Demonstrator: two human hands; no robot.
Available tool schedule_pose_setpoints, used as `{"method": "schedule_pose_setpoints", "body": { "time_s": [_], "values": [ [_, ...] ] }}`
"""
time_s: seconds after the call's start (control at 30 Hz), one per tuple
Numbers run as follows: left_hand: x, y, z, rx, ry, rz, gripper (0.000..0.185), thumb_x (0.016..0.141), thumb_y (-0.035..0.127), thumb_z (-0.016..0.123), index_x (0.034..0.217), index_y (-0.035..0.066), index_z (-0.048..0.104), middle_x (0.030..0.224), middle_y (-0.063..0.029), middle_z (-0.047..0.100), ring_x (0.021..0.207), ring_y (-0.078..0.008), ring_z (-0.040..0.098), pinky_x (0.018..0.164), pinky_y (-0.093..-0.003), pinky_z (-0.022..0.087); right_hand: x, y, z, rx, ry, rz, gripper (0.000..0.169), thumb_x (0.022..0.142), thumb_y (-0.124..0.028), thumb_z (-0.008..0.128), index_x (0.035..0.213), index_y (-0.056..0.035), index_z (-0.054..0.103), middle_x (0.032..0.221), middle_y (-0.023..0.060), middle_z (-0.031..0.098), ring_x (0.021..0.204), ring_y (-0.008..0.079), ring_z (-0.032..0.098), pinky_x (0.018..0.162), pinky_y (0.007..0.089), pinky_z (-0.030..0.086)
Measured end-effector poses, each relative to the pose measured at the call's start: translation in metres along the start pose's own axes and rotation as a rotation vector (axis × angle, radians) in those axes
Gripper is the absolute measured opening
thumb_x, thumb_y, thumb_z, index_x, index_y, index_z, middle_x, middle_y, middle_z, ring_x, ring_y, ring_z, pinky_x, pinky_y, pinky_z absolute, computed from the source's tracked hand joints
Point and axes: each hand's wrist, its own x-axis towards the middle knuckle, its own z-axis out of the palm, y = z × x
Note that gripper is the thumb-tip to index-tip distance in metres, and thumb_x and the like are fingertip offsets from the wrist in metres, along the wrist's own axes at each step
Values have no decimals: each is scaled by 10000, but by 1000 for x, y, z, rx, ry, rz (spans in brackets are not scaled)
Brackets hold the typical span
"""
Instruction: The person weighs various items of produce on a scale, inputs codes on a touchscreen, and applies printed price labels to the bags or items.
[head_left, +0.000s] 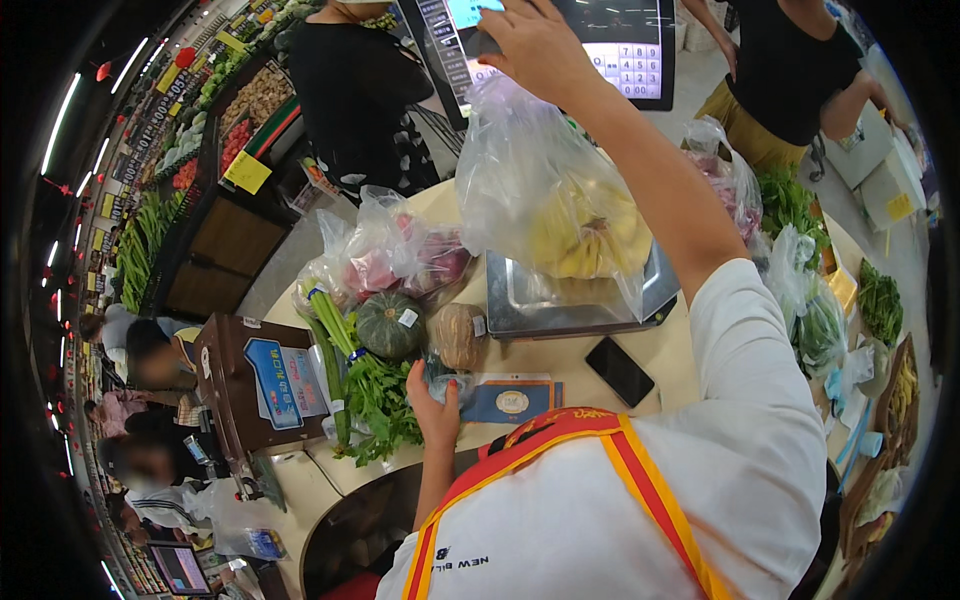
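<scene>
My right hand (536, 56) is raised over the touchscreen (630, 45), fingers apart and holding nothing; whether a fingertip touches the glass is hidden. Below it a clear plastic bag of bananas (589, 232) rests on a flat metal weighing scale (514, 300). Low on the left, my left hand (435, 412) closes around a small bunched plastic bag (454, 381) with something dark inside. Beside that hand lie leafy celery (379, 405), a dark green pumpkin (390, 325) and a tan squash (456, 336), both bearing stickers.
Bags of reddish produce (390, 262) sit behind the pumpkin. A black phone (619, 371) and a blue card (510, 401) lie on the counter (555, 356). A brown bag-sealing machine (240, 382) stands left; bagged greens (817, 322) lie right. Two people stand across the counter.
</scene>
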Motion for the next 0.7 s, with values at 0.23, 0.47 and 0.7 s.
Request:
{"method": "schedule_pose_setpoints", "body": {
  "time_s": [0.23, 0.47, 0.7],
  "values": [
    [-8, 4, 7, -12, -96, -7, 579, 837, 81, 648, 1357, 7, 405, 1397, -189, 407, 1270, -339, 413, 997, -406, 389, -151, -11, -113, 42, 109, 398, 264, 808, -123, 693, 1056, -58, 627, 1070, 103, 665, 1080, 303, 581, 940, 388, 435],
    [22, 21, 17, -23, -183, 106, 569, 848, 89, 652, 1357, 6, 412, 1370, -166, 430, 1236, -303, 435, 983, -372, 390, -443, -57, -146, 357, -142, 1395, 167, 934, -154, 588, 1017, -13, 619, 897, 99, 701, 855, 171, 666, 790, 282, 498],
    [91, 45, 37, -30, -186, 266, 554, 879, 133, 660, 1364, 3, 426, 1345, -157, 470, 1210, -268, 477, 982, -367, 415, -471, -126, -122, 337, -176, 1487, 185, 852, -88, 618, 1014, 1, 618, 945, 166, 668, 895, 312, 644, 802, 380, 497]
  ]
}}
